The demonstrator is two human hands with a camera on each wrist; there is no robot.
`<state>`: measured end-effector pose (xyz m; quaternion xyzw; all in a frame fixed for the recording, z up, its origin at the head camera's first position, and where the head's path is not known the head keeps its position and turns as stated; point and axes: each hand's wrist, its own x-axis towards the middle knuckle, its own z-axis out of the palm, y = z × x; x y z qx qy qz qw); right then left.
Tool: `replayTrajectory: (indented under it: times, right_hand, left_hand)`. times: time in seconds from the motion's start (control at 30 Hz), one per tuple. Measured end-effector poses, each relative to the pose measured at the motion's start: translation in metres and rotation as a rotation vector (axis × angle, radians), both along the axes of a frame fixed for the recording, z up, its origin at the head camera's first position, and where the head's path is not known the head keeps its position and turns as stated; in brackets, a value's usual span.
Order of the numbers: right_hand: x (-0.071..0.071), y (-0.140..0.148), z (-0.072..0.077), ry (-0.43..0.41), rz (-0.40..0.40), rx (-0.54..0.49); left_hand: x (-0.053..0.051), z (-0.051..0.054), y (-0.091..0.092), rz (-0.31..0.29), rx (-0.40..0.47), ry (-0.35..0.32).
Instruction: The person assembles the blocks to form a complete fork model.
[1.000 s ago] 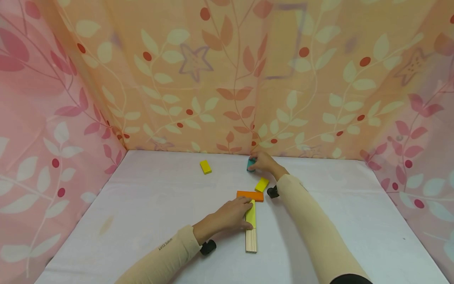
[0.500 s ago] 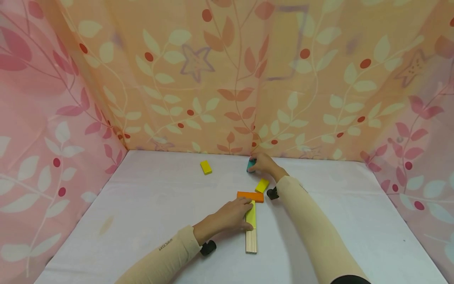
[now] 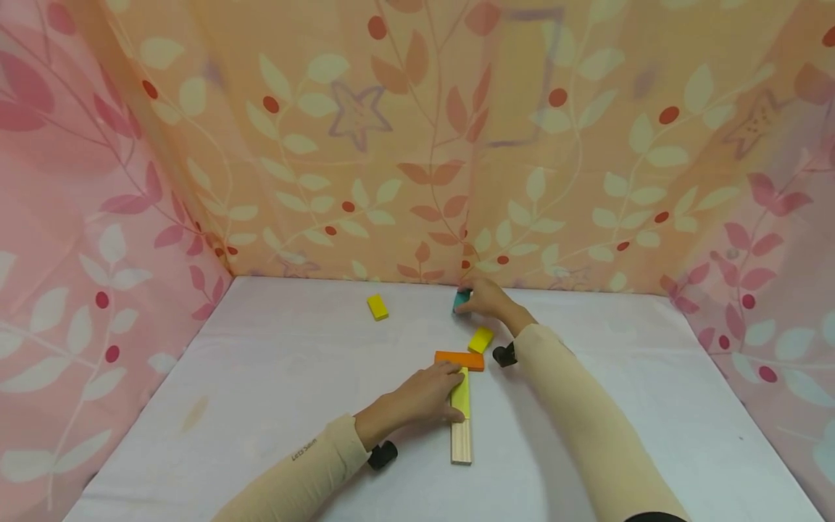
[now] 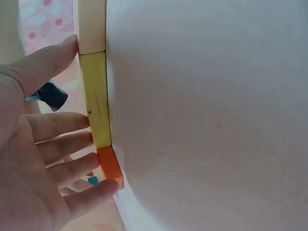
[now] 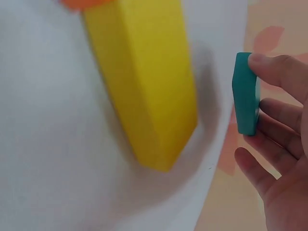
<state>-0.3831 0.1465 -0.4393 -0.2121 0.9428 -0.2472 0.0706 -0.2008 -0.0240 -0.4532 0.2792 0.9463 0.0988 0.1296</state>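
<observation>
In the head view my left hand (image 3: 424,395) rests along a yellow-green block (image 3: 462,397), which lies end to end with a plain wooden block (image 3: 461,444). An orange block (image 3: 471,361) lies crosswise at the far end. The left wrist view shows fairly straight fingers and thumb touching one side of the yellow-green block (image 4: 96,98), with the little finger on the orange block (image 4: 109,163). At the back, my right hand (image 3: 492,299) holds a teal block (image 3: 460,301); in the right wrist view, thumb and fingers pinch the teal block (image 5: 246,94).
A yellow block (image 3: 481,339) lies just beyond the orange block, close to my right wrist. Another yellow block (image 3: 377,307) is at the back left. Patterned curtains (image 3: 293,181) enclose the white-covered table (image 3: 274,362) at the back and both sides.
Both hands stay nearly still. The teal block and my right hand have shifted only very slightly, and my right forearm has moved a little to the right.
</observation>
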Motion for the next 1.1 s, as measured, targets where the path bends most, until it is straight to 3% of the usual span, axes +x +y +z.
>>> replayTrajectory:
  times: [0.27,0.6,0.97,1.1]
  right_hand:
    - [0.011,0.002,0.009,0.031,0.036,-0.058]
    - [0.025,0.005,0.017,0.079,0.115,-0.019]
    - [0.041,0.006,0.019,0.073,0.16,-0.001]
    - [0.046,0.007,0.017,0.022,0.141,-0.02]
  left_hand:
    - [-0.001,-0.001,0.003,0.009,-0.015,0.004]
    - [-0.001,-0.001,0.001,-0.014,-0.016,0.03]
    - [0.0,0.0,0.002,0.002,0.003,0.011]
    - [0.0,0.001,0.003,0.011,0.008,0.011]
